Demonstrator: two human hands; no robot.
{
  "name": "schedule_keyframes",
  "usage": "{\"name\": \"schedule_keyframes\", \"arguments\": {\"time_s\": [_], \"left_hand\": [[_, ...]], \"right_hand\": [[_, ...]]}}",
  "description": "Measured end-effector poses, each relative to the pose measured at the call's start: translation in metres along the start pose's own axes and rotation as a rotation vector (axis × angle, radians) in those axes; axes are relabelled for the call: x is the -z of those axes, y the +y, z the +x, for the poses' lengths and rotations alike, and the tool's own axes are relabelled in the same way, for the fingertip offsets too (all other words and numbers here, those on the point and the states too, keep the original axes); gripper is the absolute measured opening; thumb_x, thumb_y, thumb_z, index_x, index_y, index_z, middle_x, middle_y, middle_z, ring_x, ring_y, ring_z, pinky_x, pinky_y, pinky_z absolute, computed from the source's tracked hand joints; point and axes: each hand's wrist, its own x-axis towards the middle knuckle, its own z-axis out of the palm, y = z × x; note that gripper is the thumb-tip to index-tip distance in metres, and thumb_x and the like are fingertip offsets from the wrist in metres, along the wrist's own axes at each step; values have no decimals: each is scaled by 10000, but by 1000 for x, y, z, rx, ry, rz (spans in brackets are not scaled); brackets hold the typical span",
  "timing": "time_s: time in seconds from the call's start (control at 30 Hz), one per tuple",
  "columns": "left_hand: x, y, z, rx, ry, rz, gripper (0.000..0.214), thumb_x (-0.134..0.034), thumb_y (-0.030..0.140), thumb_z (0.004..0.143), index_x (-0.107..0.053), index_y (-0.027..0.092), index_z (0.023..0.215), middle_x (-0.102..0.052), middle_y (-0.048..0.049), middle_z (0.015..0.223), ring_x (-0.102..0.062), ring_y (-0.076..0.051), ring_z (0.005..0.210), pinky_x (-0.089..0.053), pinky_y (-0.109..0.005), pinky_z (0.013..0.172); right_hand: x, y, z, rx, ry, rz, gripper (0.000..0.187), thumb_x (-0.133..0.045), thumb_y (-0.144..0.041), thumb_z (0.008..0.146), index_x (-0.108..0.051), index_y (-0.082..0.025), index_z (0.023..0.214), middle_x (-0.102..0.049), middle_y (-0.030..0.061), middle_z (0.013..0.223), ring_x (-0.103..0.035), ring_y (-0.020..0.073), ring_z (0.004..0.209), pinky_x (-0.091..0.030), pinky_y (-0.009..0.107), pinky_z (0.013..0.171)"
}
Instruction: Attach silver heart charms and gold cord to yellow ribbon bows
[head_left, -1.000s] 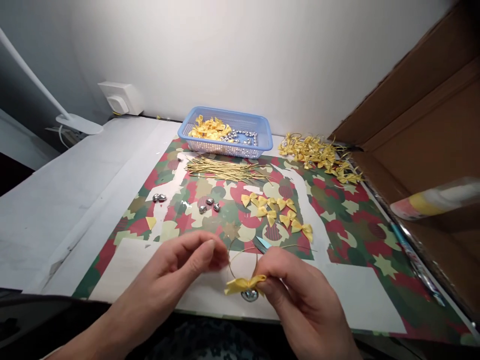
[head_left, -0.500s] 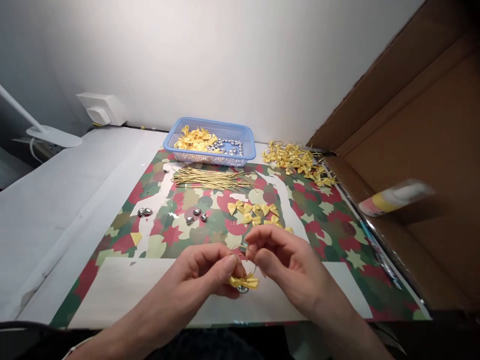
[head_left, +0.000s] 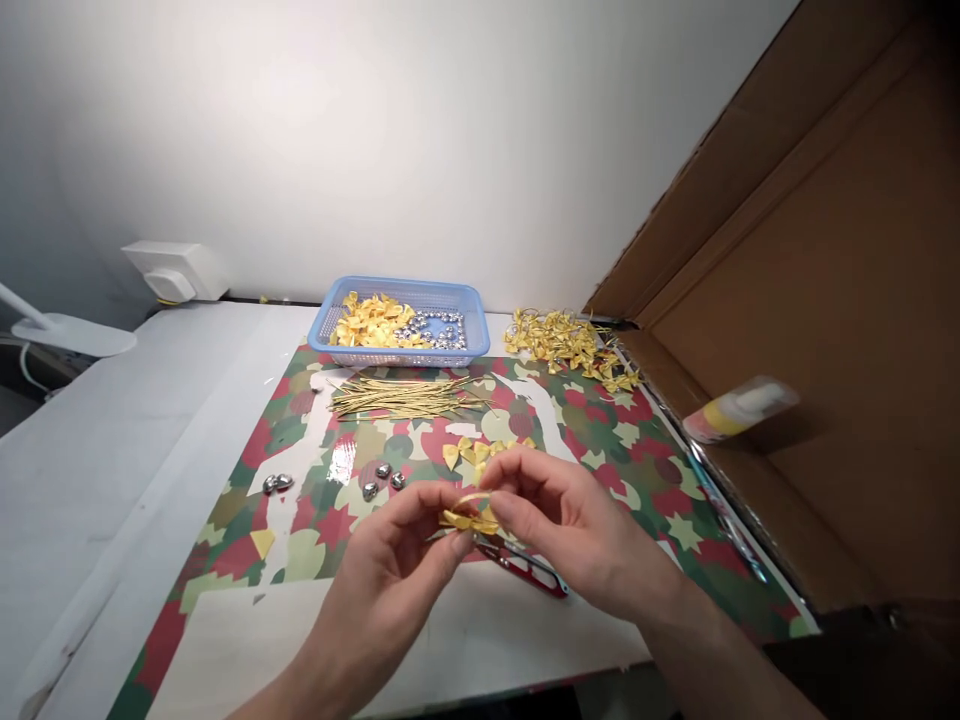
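Observation:
My left hand (head_left: 397, 570) and my right hand (head_left: 570, 520) meet above the patterned mat (head_left: 645, 440), both pinching one small yellow ribbon bow (head_left: 466, 518) with a thin gold wire loop on it. Just under the hands lies a pair of red-handled snips (head_left: 525, 568). Several loose yellow bows (head_left: 469, 452) lie on the mat right behind the hands. A few silver heart beads (head_left: 379, 478) rest to the left of them.
A bundle of gold wires (head_left: 405, 398) lies in front of a blue basket (head_left: 465, 300) of bows and silver beads. A heap of finished bows (head_left: 570, 345) sits at the back right. A cardboard box (head_left: 825, 300) with a glue tube (head_left: 739, 408) stands on the right. A socket (head_left: 176, 270) is on the far left.
Both hands lifted the bow up off the mat and away from me, fingertips now pinched together on it. The red-handled snips came into sight below. The view tilted upward.

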Motion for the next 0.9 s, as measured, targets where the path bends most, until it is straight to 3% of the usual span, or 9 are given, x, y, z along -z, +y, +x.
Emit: {"name": "schedule_keyframes", "arguments": {"time_s": [0.17, 0.3, 0.4, 0.47, 0.63, 0.77, 0.9], "left_hand": [[0, 0, 0, -123, 46, 107, 129, -774, 228, 975, -788, 285, 1089, -769, -31, 1043, -747, -204, 966, -635, -252, 865], [7, -3, 5, -470, -26, 247, 319, -670, 49, 993, -768, 315, 1138, -779, -31, 1093, -740, -182, 1009, -639, -226, 875], [14, 0, 12, -756, -136, 401, 406, -618, -69, 935, -715, 234, 1188, -768, -71, 1110, -733, -188, 1071, -629, -223, 914], [18, 4, 15, -833, -182, 472, 415, -616, -112, 892, -692, 188, 1169, -756, -74, 1052, -739, -183, 1029, -626, -231, 921], [19, 12, 16, -761, -239, 495, 268, -588, -72, 950, -711, 164, 981, -775, -73, 940, -740, -153, 829, -624, -202, 761], [17, 11, 17, -597, -273, 301, 166, -656, 119, 1032, -750, 181, 910, -804, -64, 855, -741, -154, 748, -627, -207, 731], [14, 10, 16, -509, -289, 220, 149, -732, 220, 1011, -740, 201, 863, -819, -58, 833, -758, -162, 710, -637, -209, 679]], "right_hand": [[7, -14, 3, 0, -70, -303, 214, -610, -334, 1037, -675, -203, 879, -552, -42, 702, -461, 113, 638, -334, 255, 570], [8, -23, 7, 43, -149, -355, 251, -541, -278, 1038, -658, -200, 830, -502, -46, 673, -421, 109, 609, -309, 266, 554], [9, -23, 7, 36, -186, -278, 260, -544, -357, 1052, -638, -204, 865, -474, -52, 685, -393, 107, 605, -299, 269, 536], [9, -20, 6, 49, -190, -250, 256, -530, -367, 1063, -641, -205, 899, -489, -48, 711, -404, 107, 623, -311, 269, 548], [11, -12, 6, 123, -225, -154, 196, -581, -274, 1038, -657, -195, 875, -494, -47, 695, -419, 102, 636, -334, 252, 569], [13, -5, 11, 203, -359, 136, 117, -656, -192, 974, -704, -160, 872, -568, -30, 701, -455, 84, 604, -366, 220, 545], [13, 1, 16, 268, -515, 282, 93, -687, -101, 935, -742, -137, 868, -651, -4, 749, -502, 60, 572, -404, 190, 535]]}}
